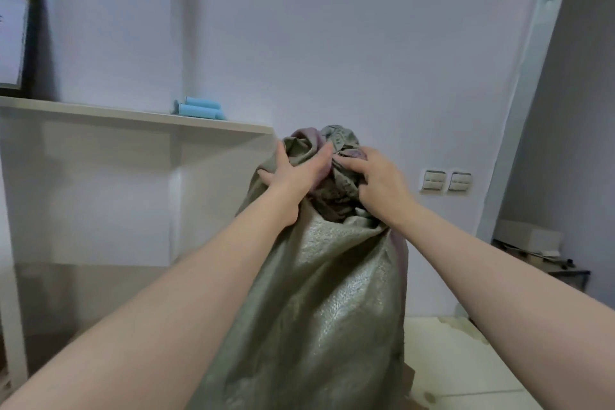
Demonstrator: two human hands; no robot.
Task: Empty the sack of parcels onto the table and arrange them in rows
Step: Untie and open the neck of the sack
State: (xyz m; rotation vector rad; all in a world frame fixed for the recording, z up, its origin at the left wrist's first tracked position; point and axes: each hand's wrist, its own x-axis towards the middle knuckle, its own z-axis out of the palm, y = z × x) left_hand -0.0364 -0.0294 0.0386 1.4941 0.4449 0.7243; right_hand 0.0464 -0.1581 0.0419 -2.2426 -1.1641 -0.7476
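Grips the bunched neck of the sack (319, 293) with the left hand (293, 176), fingers wrapped round the gathered cloth and thumb pressed into the folds; pinches the twisted weave just beside it with the right hand (376, 183), fingers curled into the creases. Holds the sack upright between both outstretched arms, tall and bulging, directly ahead and close to the body. Shows nothing of the parcels: only dark crumpled cloth in the gap between the hands, so contents judged from the swollen sides alone. Looks like the loosening of the mouth, with the emptying not yet begun. Risks toppling once the neck comes free, since only the two grips at the top seem to steady that height. Risks a sudden spill too if tipped before a landing place is sure, as no table is identifiable here, only a pale surface (466, 359) low on the right that cannot be told from floor. Risks slick woven cloth sliding through a pinch under load. Beyond, to the left, a white shelf (133, 115) carrying blue rolls (199, 108) and a framed picture (20, 43); on the wall to the right, two sockets (446, 180).
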